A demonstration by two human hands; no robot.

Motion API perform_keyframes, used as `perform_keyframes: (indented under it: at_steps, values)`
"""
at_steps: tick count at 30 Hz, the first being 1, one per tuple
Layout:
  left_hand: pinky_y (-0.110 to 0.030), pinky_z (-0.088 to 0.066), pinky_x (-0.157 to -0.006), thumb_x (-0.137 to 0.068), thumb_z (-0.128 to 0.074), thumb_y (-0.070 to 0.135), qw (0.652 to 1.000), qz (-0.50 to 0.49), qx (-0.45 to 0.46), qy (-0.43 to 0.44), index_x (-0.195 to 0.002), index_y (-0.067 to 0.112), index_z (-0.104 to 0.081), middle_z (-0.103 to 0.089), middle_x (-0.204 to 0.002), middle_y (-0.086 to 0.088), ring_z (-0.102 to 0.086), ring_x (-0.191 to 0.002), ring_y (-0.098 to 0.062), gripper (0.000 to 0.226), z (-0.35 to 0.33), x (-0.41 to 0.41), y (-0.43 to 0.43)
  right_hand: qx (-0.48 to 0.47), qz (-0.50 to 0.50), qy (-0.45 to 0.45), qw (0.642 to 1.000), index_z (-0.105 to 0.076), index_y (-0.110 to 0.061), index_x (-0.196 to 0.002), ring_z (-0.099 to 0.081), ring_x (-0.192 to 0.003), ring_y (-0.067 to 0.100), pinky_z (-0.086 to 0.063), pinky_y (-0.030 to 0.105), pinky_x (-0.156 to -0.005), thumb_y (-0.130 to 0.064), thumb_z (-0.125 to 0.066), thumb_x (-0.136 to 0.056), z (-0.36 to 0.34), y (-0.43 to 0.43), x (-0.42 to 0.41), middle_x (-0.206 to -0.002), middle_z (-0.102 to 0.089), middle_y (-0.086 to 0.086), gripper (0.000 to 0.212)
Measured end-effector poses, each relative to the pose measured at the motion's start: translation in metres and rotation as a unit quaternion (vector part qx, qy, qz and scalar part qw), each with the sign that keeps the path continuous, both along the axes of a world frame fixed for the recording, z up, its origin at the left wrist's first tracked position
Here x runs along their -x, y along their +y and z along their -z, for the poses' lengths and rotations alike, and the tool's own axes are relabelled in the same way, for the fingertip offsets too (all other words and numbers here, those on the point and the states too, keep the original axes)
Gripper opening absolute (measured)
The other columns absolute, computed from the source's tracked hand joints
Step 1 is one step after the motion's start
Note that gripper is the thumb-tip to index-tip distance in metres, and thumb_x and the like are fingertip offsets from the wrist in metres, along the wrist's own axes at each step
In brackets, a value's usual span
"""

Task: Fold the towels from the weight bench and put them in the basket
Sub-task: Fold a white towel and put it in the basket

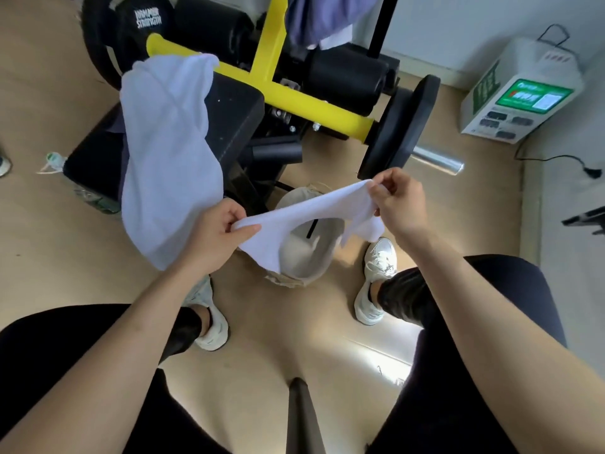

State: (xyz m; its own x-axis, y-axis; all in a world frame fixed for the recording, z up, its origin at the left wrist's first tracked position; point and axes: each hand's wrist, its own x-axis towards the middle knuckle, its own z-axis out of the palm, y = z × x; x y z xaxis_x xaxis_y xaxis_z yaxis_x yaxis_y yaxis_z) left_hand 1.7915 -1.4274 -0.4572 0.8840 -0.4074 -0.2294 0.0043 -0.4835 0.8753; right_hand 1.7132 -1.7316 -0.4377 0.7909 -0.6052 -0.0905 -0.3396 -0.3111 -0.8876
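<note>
Each hand's grip is closed on cloth: the left hand (216, 231) pinches one end of a small white terry towel (311, 208) between thumb and fingers, and the right hand (399, 204) pinches the other end with curled fingers. The towel hangs stretched between them in the air, sagging a little, with a loose corner drooping below the right hand. It is directly over the round beige fabric basket (296, 279), which stands on the tan floor at the foot of the black padded desk (235, 119) and just ahead of the person's white sneakers (376, 280). A larger white towel (167, 142) is draped over the desk's left edge, unfolded, and hangs down its side. Beyond the desk's far edge are a yellow steel frame (314, 106) and a black weight plate (399, 126).
</note>
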Motion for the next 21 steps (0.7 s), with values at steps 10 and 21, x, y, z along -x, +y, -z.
perform_keyframes:
  at_steps: [10,21]
  values:
    - [-0.029,-0.059,-0.081,-0.084,-0.077,0.018,0.934,-0.112,0.291,0.174,-0.101,0.007,-0.072,-0.075,-0.099,-0.01,-0.071,-0.099,-0.023,0.02,-0.024,0.002,-0.016,-0.063,0.058,0.026,0.996,-0.065,0.0,-0.09,-0.051,-0.051,0.016,-0.05,0.036,-0.059,-0.009,-0.062,-0.093,0.005,0.008,0.005,-0.062,-0.057,0.004,0.01]
    - [-0.045,-0.059,-0.096,-0.097,-0.066,0.012,0.959,-0.104,0.246,0.09,-0.108,0.017,-0.079,-0.079,-0.107,-0.006,-0.072,-0.108,-0.03,0.017,-0.031,0.016,-0.039,-0.319,-0.085,-0.052,0.943,-0.073,-0.008,-0.102,-0.066,-0.081,0.015,-0.058,0.036,-0.081,0.003,-0.057,-0.097,-0.014,0.032,0.021,-0.084,-0.07,0.002,0.021]
